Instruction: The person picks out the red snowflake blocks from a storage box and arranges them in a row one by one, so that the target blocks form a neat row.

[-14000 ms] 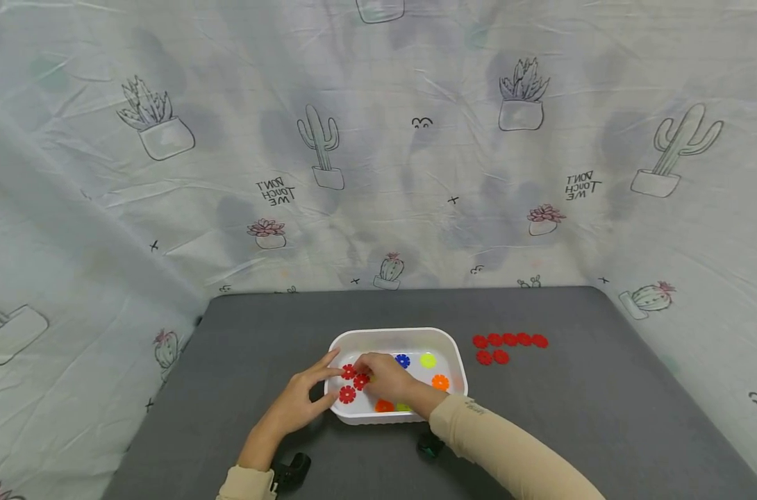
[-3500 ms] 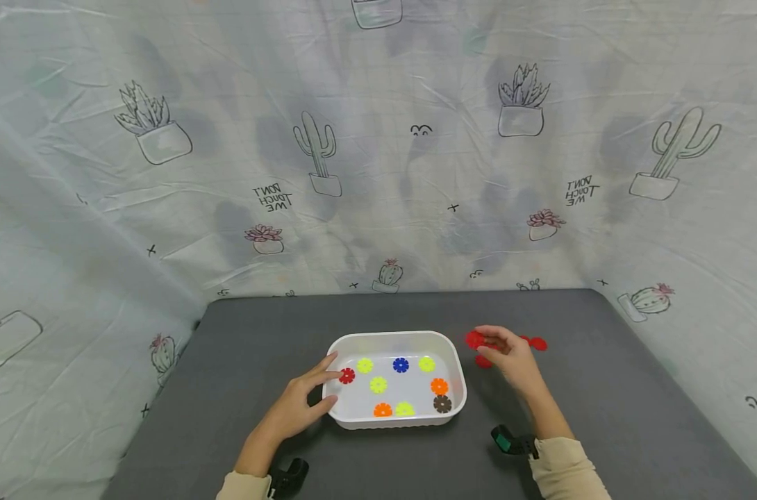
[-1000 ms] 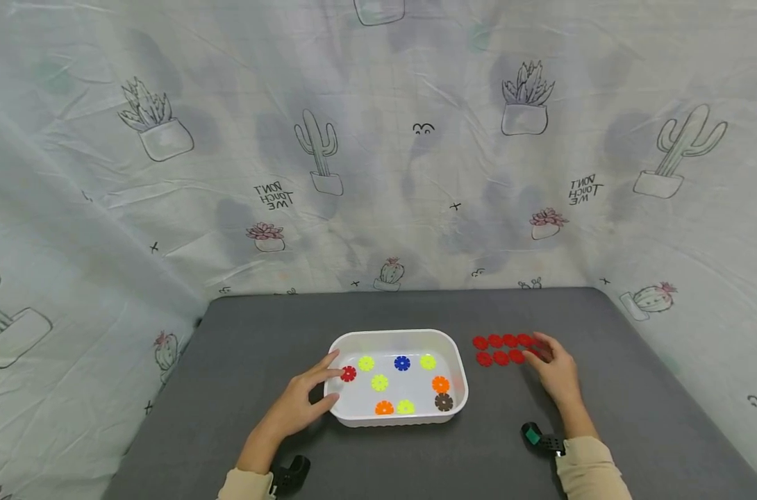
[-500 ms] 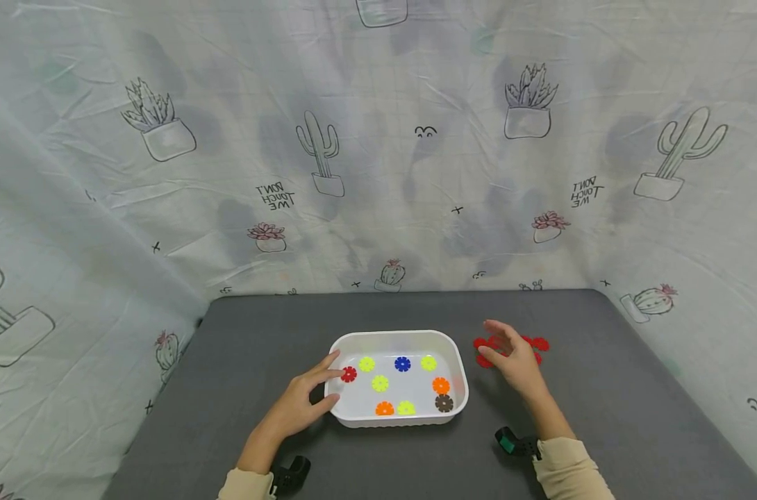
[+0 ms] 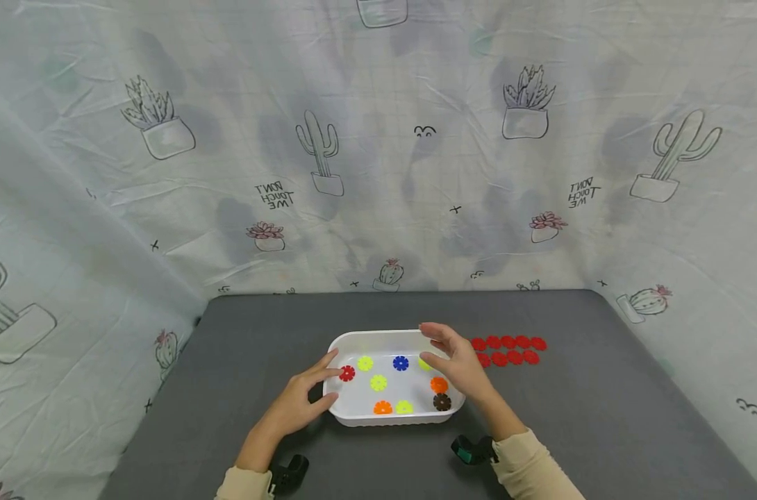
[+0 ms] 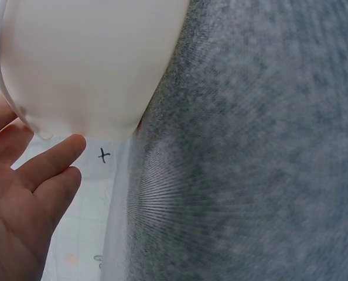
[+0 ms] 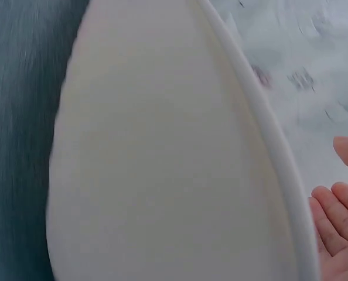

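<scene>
In the head view a white plastic tray (image 5: 391,421) stands on the table. My left hand (image 5: 294,403) holds its left end, with a finger reaching over the rim beside a red notched plastic disc (image 5: 346,373). In the left wrist view other fingers (image 6: 57,161) lie outside the tray's wall. My right hand (image 5: 460,364) is over the tray's right end, thumb and fingers apart, nothing between them. It partly covers a yellow disc (image 5: 424,363). Also inside are a blue disc (image 5: 401,363), a brown disc (image 5: 442,402), orange discs (image 5: 383,407) and more yellow discs (image 5: 378,382).
To the right of the tray, red discs (image 5: 508,342) lie flat on the grey table (image 5: 591,430) in two rows. The lower row is shorter. A fabric backdrop (image 5: 353,208) with cactus drawings rises behind and beside the table.
Red discs went from the tray to the rows on the right, leaving one inside. During the last second my right hand moved left from the rows to above the tray. My left hand stayed put.
</scene>
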### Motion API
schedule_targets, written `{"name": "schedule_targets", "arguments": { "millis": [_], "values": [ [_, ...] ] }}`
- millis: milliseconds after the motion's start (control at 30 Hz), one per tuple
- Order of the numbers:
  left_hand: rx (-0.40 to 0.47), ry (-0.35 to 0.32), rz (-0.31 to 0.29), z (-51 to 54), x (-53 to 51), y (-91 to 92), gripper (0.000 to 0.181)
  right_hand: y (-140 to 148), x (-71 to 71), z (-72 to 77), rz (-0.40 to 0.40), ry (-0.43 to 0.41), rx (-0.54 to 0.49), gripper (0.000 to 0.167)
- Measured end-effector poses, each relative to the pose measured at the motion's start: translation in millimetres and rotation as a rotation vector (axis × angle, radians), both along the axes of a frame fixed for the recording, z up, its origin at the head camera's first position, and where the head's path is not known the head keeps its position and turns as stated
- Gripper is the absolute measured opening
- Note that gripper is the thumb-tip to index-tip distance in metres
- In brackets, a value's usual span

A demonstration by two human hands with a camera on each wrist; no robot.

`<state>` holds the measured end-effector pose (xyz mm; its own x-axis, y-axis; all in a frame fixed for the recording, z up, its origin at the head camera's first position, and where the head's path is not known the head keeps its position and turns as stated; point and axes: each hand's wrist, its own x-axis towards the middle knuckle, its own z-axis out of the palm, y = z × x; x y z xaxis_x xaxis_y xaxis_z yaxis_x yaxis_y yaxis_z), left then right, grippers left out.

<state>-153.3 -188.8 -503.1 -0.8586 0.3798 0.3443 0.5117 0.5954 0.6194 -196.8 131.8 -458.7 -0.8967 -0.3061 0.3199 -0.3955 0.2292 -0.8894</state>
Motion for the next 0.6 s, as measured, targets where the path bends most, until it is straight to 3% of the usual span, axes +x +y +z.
{"name": "schedule_targets", "arguments": {
  "millis": [267,433,600],
  "values": [
    [0.006,-0.041,-0.008,0.9,0.6,-0.4,0.038,-50.1,0.2,-0.2,0.063,-0.014,0.029,0.044],
    [0.013,-0.056,-0.005,0.7,0.7,-0.1,0.039,-74.2,0.1,-3.6,0.133,0.000,0.091,0.044],
    [0.016,-0.062,-0.011,1.4,0.8,-0.3,0.038,-92.5,-4.1,-6.3,0.149,-0.028,0.163,0.043]
  ]
}}
